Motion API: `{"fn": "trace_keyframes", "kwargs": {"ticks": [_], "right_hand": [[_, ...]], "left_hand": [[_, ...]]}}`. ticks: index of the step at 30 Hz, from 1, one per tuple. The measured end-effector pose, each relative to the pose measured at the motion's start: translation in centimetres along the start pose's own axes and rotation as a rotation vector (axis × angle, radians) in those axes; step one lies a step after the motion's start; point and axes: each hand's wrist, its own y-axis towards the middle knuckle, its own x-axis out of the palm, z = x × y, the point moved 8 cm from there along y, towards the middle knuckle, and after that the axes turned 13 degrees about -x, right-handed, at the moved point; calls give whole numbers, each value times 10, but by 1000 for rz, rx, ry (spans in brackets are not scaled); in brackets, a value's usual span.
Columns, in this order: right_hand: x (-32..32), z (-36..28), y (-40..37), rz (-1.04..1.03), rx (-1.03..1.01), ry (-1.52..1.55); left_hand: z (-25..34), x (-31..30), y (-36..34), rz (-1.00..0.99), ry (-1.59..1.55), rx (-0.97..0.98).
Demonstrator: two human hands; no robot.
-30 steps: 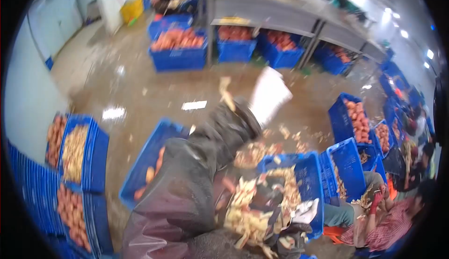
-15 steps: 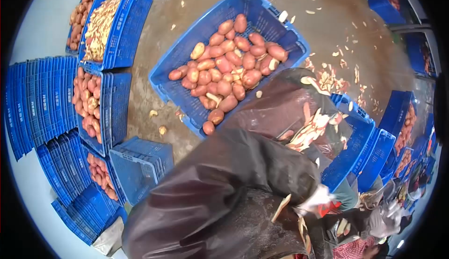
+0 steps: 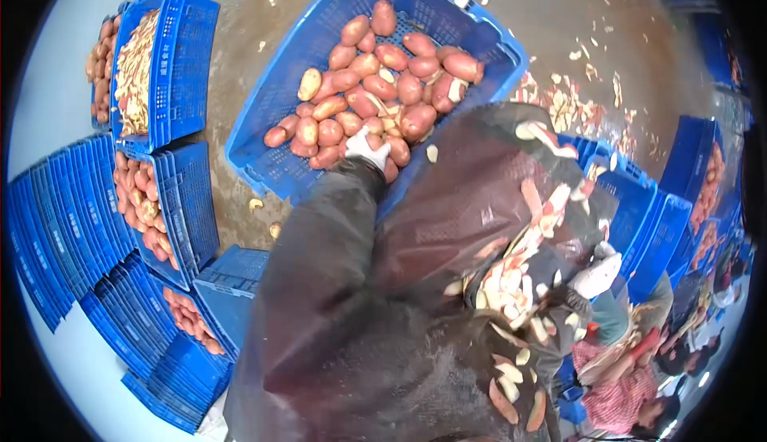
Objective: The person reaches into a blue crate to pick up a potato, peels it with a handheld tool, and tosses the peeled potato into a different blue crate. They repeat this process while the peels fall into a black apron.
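Note:
My left hand (image 3: 367,150), in a white glove, reaches down into a blue crate (image 3: 276,71) of red potatoes (image 3: 343,101). Its fingers close round a potato at the near side of the pile. Several of these potatoes show pale patches. My right hand (image 3: 598,274), gloved in white too, is over the right side of my lap with fingers curled; what it holds is hidden. Between the hands my dark apron (image 3: 455,202) carries a heap of potato peels (image 3: 511,282), red and cream. More strips lie on the lower apron.
On the left stand a crate of peels (image 3: 137,71), a crate of potatoes (image 3: 144,206) and stacked blue crates (image 3: 76,210). Peels (image 3: 563,103) litter the wet floor. Blue crates (image 3: 615,194) line my right side, with a person in a checked top (image 3: 619,398) beyond.
My left hand has swung from my lap on the right into the potato crate. My right hand now shows clearly. The view has shifted, and the lap peels are more exposed.

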Motion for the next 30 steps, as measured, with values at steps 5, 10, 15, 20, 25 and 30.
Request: {"fn": "trace_keyframes", "kwargs": {"ticks": [5,10,15,20,25,30], "right_hand": [[-46,-75,18,-8,-392,-8],[-81,-61,15,11,376,1854],[-24,-21,-50,291,778,1891],[2,74,-69,250,486,2259],[-47,-10,-61,402,513,1876],[-39,47,-65,675,585,2044]], "left_hand": [[120,-138,-103,-698,-1277,167],[266,-157,-302,-1379,-1063,707],[282,-49,-398,-1435,-782,662],[291,-15,-404,-1207,-451,930],[303,-12,-418,-1477,-556,975],[293,6,-408,-1585,-605,805]]}}
